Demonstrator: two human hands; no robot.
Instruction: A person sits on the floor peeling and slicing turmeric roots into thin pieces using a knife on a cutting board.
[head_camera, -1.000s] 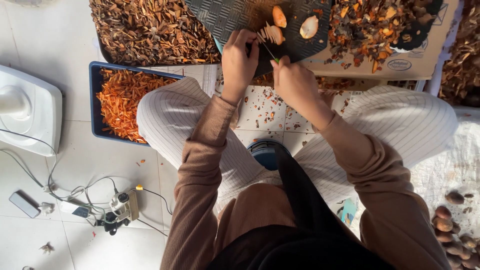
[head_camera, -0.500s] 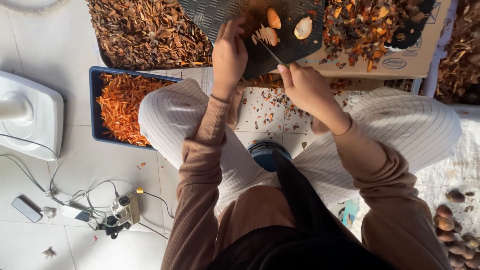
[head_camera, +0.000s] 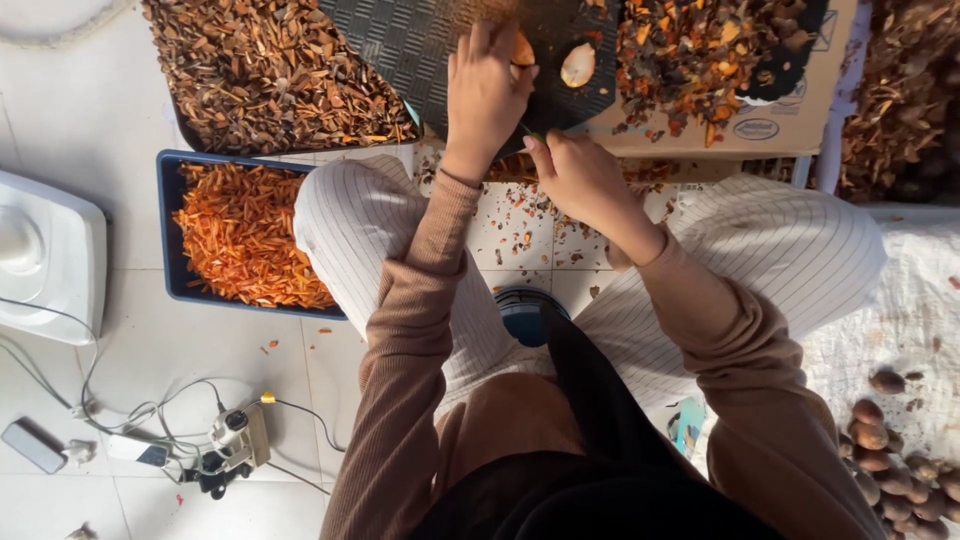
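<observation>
There is one view only, from a camera worn on the person's head. It looks almost straight down over the chest and lap onto the tiled floor (head_camera: 90, 130), so the top edge of the frame lies farthest in front of the person. It sits close: both sleeves fill the lower middle, and the left hand (head_camera: 487, 95) and right hand (head_camera: 578, 178) work at the near edge of the dark mat (head_camera: 400, 50) by the top edge.

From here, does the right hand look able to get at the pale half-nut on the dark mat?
Probably yes. The right hand sits just below the pale half-nut, with only bare mat between; the left hand stays off to the side.
</observation>
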